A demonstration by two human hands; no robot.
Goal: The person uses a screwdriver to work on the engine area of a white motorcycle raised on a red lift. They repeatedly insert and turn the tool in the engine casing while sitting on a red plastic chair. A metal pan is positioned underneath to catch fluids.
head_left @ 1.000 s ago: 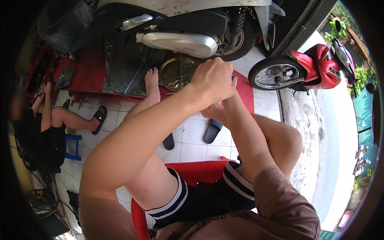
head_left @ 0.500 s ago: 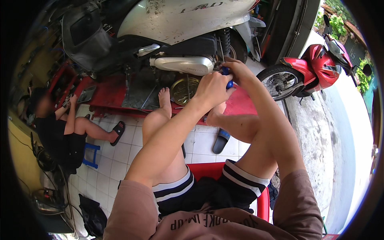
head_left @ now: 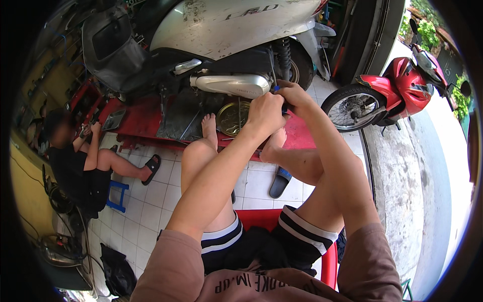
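Observation:
My left hand is closed around a blue-handled tool, and most of its handle is hidden in the fist. Close against it, my right hand has its fingers bent at the upper end of the blue part. What those fingers pinch is hidden. Both hands are together just below the rear end of the silver engine cover of a grey scooter. A thin metal rod rises above my fingers, beside the black shock spring; I cannot tell whether it belongs to the tool.
A red platform under the scooter bears a round golden pan and my bare feet. One dark sandal lies on the white tiles. At left, a person sits on a blue stool. A red motorbike stands at right.
My hands have shifted slightly left and down. Less of the blue handle shows below my left fist, and the right fingers have moved down closer to it.

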